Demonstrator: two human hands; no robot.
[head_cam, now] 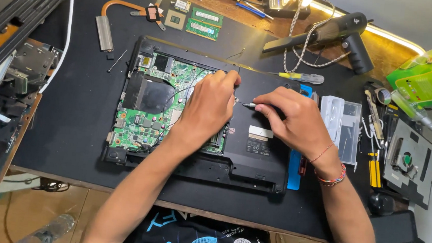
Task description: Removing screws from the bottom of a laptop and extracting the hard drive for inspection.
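Note:
An opened black laptop base (254,164) lies upside down on a black mat, its green circuit board (151,113) exposed on the left half. My left hand (208,108) rests on the board's right side, fingertips pinching near the top edge by a thin black wire. My right hand (291,120) grips a small metal tool (244,104), likely tweezers, its tip pointing left toward my left fingertips. The two hands nearly touch over the middle of the laptop.
A copper heat pipe (111,16), a processor chip (174,19) and two memory sticks (204,22) lie at the back. A black blower (338,30), a yellow-handled screwdriver (300,77), a clear plastic box (342,122) and a fan assembly (410,162) sit right. Dismantled parts (0,82) crowd the left.

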